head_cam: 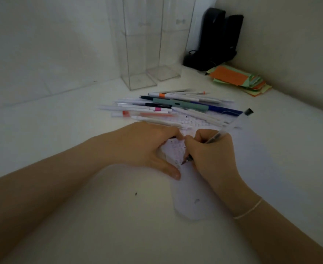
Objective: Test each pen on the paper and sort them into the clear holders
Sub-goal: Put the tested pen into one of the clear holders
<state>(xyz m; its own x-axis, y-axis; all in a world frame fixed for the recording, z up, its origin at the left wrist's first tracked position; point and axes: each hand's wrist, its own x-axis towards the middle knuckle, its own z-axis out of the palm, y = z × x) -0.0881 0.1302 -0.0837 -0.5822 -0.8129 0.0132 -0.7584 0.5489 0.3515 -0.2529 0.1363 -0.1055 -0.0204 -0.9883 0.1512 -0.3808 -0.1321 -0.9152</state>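
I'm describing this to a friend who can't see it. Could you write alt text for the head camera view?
A person's right hand holds a clear pen with its tip on a sheet of paper, while the left hand rests on the paper. Beyond lie a pile of pens and two empty clear holders on a white desk.

The desk [61, 130] under my arms was off-white. My paper [191, 199] was white with small dark scribbles. The pen [231, 126] I wrote with was clear with a black cap. The pile [168, 107] showed white, teal, navy, orange and pink. Orange and pale green notes [238, 79] lay by a black object [216, 39].
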